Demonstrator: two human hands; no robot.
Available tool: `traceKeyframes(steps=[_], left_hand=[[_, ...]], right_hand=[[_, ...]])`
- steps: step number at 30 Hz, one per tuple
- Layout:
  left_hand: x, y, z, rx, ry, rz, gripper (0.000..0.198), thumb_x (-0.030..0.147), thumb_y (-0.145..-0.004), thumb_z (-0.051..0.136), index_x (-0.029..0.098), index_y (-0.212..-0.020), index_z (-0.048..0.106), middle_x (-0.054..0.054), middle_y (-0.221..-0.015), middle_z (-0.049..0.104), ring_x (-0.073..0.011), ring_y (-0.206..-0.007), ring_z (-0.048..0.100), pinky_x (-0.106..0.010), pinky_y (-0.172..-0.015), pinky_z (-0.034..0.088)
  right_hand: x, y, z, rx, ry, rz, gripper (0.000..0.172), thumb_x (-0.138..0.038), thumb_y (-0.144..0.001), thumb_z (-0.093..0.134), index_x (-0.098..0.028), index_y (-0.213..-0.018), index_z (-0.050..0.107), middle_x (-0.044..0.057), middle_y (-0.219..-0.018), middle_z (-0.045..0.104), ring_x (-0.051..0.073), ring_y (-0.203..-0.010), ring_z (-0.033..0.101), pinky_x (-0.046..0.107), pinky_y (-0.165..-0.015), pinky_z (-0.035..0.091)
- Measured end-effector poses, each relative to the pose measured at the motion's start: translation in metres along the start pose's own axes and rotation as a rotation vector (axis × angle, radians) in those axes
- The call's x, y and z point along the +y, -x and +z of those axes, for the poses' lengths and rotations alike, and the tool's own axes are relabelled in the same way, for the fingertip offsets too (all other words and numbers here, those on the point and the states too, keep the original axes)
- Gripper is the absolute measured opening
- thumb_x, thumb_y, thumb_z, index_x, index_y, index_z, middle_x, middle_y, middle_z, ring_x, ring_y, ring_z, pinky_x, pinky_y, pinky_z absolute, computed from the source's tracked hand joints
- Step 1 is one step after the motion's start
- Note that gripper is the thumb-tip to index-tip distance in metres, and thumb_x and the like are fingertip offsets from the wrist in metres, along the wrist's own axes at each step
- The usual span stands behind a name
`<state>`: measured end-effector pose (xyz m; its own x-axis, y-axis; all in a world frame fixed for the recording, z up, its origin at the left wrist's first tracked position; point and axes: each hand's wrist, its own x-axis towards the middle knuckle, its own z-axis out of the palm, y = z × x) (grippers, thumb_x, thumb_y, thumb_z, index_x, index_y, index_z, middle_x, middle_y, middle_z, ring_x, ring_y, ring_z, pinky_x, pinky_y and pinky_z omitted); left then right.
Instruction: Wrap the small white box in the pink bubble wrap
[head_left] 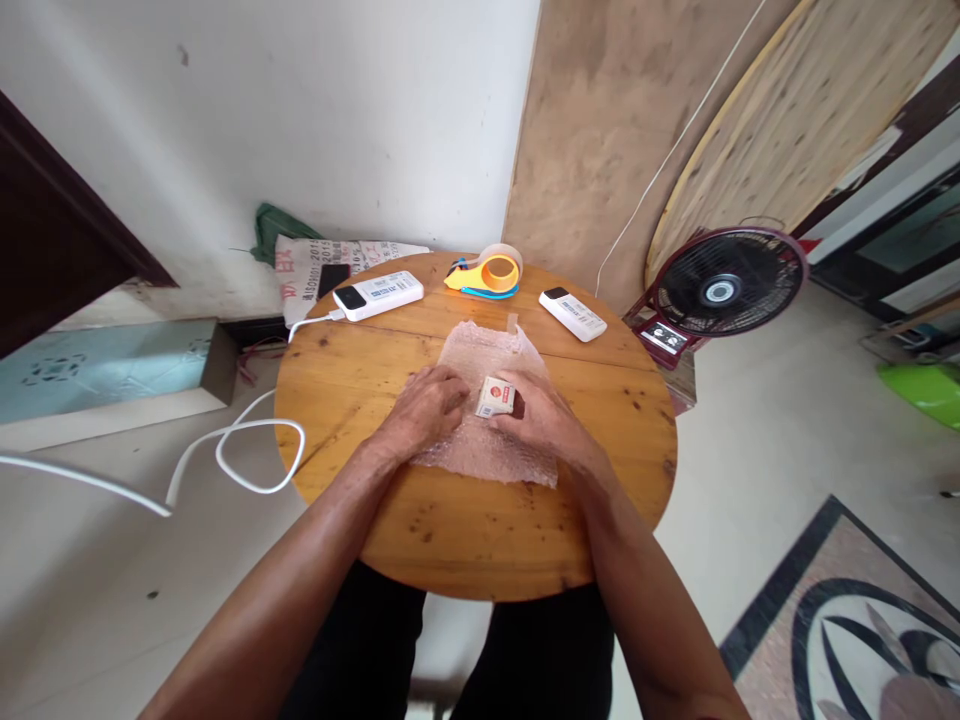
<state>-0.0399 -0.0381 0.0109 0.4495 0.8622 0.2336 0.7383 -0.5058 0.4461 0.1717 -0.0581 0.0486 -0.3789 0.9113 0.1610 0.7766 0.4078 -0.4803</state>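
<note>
A sheet of clear pinkish bubble wrap (pixel 487 455) lies spread on the round wooden table (pixel 480 545). On its middle is a small white box (pixel 496 396) with red and blue print. My right hand (pixel 544 415) grips this box from the right, thumb on the near side and fingers on the far side. My left hand (pixel 429 408) rests palm down on the left edge of the bubble wrap, its fingers slightly bent and apart from the box. A bit of tape (pixel 512 323) sticks up at the wrap's far edge.
An orange and blue tape dispenser (pixel 486 275) stands at the table's back. A white power bank (pixel 379 296) with a cable (pixel 316 320) lies back left, another white power bank (pixel 573 314) back right. Beyond the right edge stands a fan (pixel 721 290).
</note>
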Motion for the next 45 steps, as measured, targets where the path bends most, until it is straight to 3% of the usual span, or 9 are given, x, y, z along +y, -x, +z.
traceKeyframes(steps=[4, 7, 10, 15, 18, 23, 30, 38, 45], left_hand=[[-0.001, 0.001, 0.001, -0.004, 0.000, 0.016, 0.027, 0.018, -0.075, 0.054, 0.021, -0.098, 0.068, -0.006, -0.113, 0.064, -0.0254, -0.104, 0.056, -0.041, -0.095, 0.043], [-0.001, 0.001, 0.000, 0.007, 0.006, 0.022, 0.026, 0.018, -0.075, 0.054, 0.021, -0.097, 0.068, -0.006, -0.112, 0.064, -0.0245, -0.104, 0.056, -0.040, -0.095, 0.044], [-0.001, 0.001, -0.001, 0.019, 0.013, 0.015, 0.026, 0.017, -0.074, 0.054, 0.021, -0.096, 0.069, -0.006, -0.112, 0.064, -0.0242, -0.104, 0.056, -0.040, -0.095, 0.044], [-0.002, 0.000, -0.001, 0.010, 0.049, 0.005, 0.029, 0.017, -0.073, 0.055, 0.021, -0.098, 0.068, -0.005, -0.111, 0.064, -0.0237, -0.105, 0.056, -0.040, -0.097, 0.044], [-0.003, 0.000, -0.001, 0.023, 0.077, 0.001, 0.028, 0.016, -0.073, 0.056, 0.021, -0.098, 0.068, -0.005, -0.109, 0.066, -0.0233, -0.104, 0.057, -0.039, -0.097, 0.044], [0.000, 0.001, -0.002, 0.057, 0.104, -0.010, 0.027, 0.016, -0.073, 0.058, 0.020, -0.097, 0.068, -0.006, -0.107, 0.067, -0.0234, -0.104, 0.058, -0.039, -0.096, 0.044], [0.001, 0.000, -0.001, 0.070, 0.123, -0.031, 0.026, 0.014, -0.072, 0.060, 0.018, -0.095, 0.069, -0.007, -0.104, 0.068, -0.0237, -0.101, 0.058, -0.038, -0.093, 0.045], [0.021, 0.007, -0.029, 0.137, 0.609, 0.069, 0.034, 0.043, -0.080, 0.064, 0.017, -0.101, 0.066, -0.009, -0.105, 0.068, -0.0214, -0.096, 0.063, -0.034, -0.087, 0.049], [0.015, 0.004, -0.028, 0.137, 0.476, 0.209, 0.028, 0.032, -0.071, 0.074, 0.020, -0.095, 0.068, -0.005, -0.092, 0.069, -0.0214, -0.092, 0.062, -0.036, -0.089, 0.045]], right_hand=[[-0.015, 0.007, -0.017, 0.084, -0.092, -0.045, 0.028, -0.033, -0.078, 0.066, -0.021, -0.103, 0.062, 0.005, -0.102, 0.064, 0.020, -0.093, 0.058, 0.032, -0.084, 0.044], [-0.031, 0.018, -0.023, -0.201, -0.154, -0.171, 0.022, -0.040, -0.078, 0.068, -0.022, -0.090, 0.063, 0.000, -0.086, 0.063, 0.016, -0.079, 0.058, 0.028, -0.075, 0.045], [-0.042, 0.028, -0.018, -0.386, 0.022, -0.250, 0.032, -0.043, -0.069, 0.076, -0.023, -0.090, 0.063, 0.004, -0.099, 0.064, 0.023, -0.091, 0.058, 0.034, -0.079, 0.045], [-0.042, 0.034, -0.006, -0.397, 0.296, -0.240, 0.006, -0.023, -0.078, 0.062, -0.019, -0.083, 0.061, 0.008, -0.093, 0.066, 0.025, -0.090, 0.058, 0.038, -0.082, 0.042], [-0.037, 0.029, -0.008, -0.405, 0.336, -0.243, 0.016, -0.012, -0.082, 0.050, -0.018, -0.073, 0.062, 0.007, -0.084, 0.066, 0.022, -0.085, 0.059, 0.035, -0.081, 0.040], [-0.040, 0.027, -0.013, -0.466, 0.243, -0.232, 0.007, -0.024, -0.081, 0.058, -0.018, -0.081, 0.062, 0.006, -0.094, 0.065, 0.021, -0.088, 0.058, 0.031, -0.077, 0.041], [-0.053, 0.030, 0.003, -0.402, 0.406, -0.213, 0.017, -0.008, -0.079, 0.048, -0.016, -0.078, 0.062, 0.010, -0.093, 0.065, 0.022, -0.088, 0.057, 0.034, -0.081, 0.038], [-0.034, 0.024, -0.014, -0.202, 0.134, -0.135, 0.011, -0.011, -0.075, 0.049, -0.019, -0.073, 0.056, 0.001, -0.072, 0.060, 0.013, -0.063, 0.047, 0.026, -0.058, 0.028], [-0.023, 0.021, -0.021, 0.007, -0.090, 0.025, 0.008, -0.019, -0.081, 0.050, -0.020, -0.078, 0.057, -0.002, -0.071, 0.059, 0.011, -0.060, 0.047, 0.024, -0.057, 0.030]])
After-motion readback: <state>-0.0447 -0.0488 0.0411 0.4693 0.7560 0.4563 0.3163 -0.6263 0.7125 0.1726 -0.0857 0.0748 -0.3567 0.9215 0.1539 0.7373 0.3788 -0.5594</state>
